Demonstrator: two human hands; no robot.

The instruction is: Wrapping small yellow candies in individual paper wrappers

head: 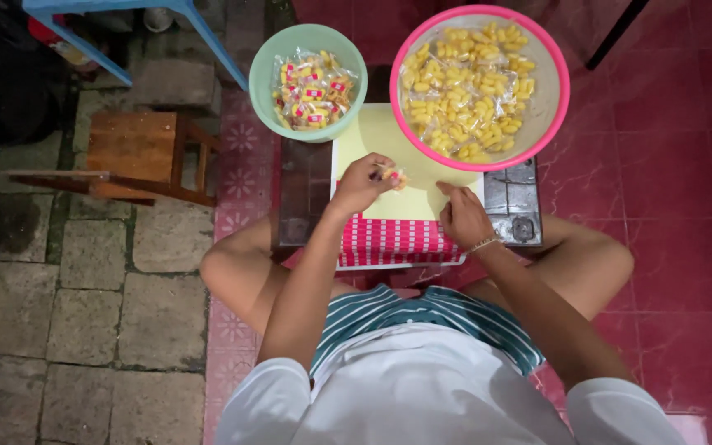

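Small bowl (307, 49) left of big bowl (480, 21), both behind board (372, 136); stool (138, 148) far left.

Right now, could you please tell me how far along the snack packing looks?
Done: the green bowl holds a modest heap of small labelled packets. In hand: the left hand pinches one small packet over the yellow sheet, while the right hand rests on that sheet. Left: the pink basin is still full of clear bags of yellow snacks, so most seems to remain.
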